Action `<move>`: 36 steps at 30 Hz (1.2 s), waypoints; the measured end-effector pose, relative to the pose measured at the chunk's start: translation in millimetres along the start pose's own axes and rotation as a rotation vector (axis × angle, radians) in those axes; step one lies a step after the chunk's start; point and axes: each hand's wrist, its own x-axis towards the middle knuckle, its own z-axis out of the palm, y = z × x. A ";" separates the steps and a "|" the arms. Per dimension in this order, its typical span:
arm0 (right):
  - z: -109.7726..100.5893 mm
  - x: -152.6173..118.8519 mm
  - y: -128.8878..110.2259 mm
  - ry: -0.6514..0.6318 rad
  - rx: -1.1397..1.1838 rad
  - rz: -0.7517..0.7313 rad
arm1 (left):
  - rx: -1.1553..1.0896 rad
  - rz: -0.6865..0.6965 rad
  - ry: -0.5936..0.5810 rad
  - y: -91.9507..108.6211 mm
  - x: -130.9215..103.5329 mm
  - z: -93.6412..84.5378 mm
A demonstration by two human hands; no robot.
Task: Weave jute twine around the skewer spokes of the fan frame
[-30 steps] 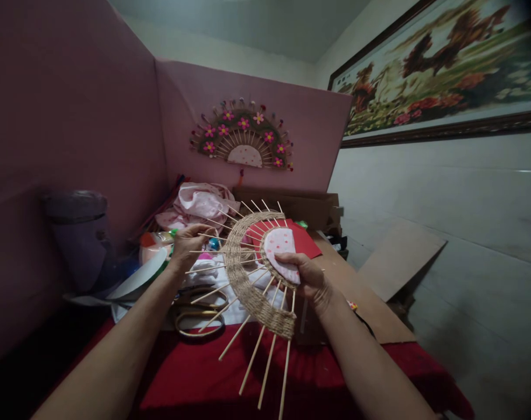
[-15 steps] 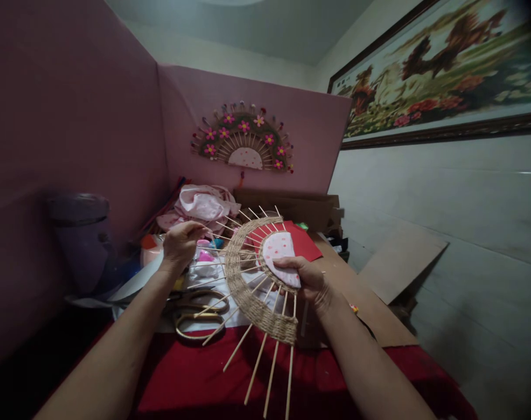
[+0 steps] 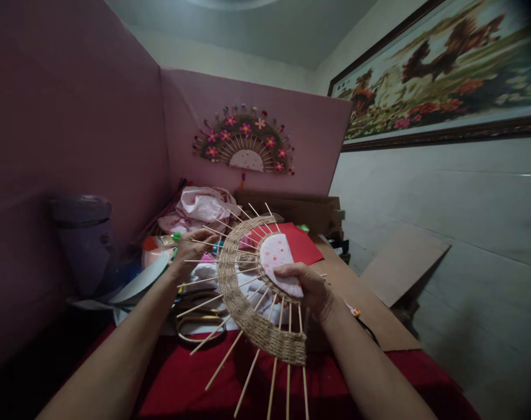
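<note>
My right hand (image 3: 307, 286) grips a half-round woven fan (image 3: 237, 291) by its flat centre, thumb on top of the white dotted fabric (image 3: 278, 256). Thin wooden sticks (image 3: 222, 361) radiate from that centre, with a wide band of twine woven across them. The fan is tilted, its curved side toward the left. My left hand (image 3: 193, 248) is at the upper left stick tips, its thumb and fingers pinched together. Whatever is between those fingers is too small to make out.
Large scissors (image 3: 199, 329) lie on the red cloth (image 3: 178, 379) below the fan. Behind are red paper (image 3: 304, 245), pink fabric (image 3: 204, 204) and cardboard (image 3: 374, 318). A finished flowered fan (image 3: 245, 140) hangs on the pink panel. A lidded container (image 3: 84, 245) stands left.
My left hand has moved right, in among the upper stick tips. The fan has turned slightly and shifted down, still in my right hand.
</note>
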 end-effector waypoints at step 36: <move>-8.7 1.9 1.8 -0.006 -0.014 0.096 | 0.351 0.271 0.317 -8.9 9.0 -14.0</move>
